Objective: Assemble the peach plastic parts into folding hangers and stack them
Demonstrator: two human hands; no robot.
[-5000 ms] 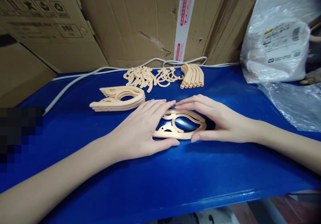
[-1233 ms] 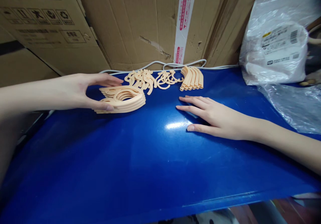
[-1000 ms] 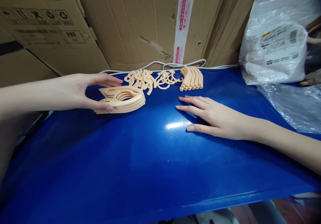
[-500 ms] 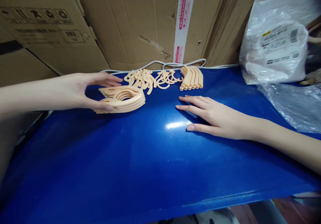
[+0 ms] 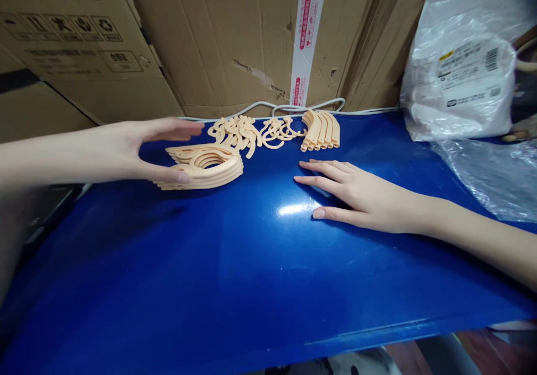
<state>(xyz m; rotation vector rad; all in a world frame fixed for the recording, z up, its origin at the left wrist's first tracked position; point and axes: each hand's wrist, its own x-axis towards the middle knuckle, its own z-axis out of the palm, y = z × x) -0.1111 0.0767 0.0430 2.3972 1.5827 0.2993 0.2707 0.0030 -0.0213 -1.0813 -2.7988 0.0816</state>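
Peach plastic frames (image 5: 205,167), glossy blue table (image 5: 251,274)

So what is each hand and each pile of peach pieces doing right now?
left hand: open, thumb touching the stack's near edge
right hand: flat on the blue table, holding nothing
stack of frames: piled flat
curved strips: lined up in a row
small hooks: loose heap
white bag: bunched, lying at the back

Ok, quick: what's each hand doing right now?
Left hand: open, thumb touching the stack of peach plastic frames.
Right hand: open, flat on the blue table, holding nothing.
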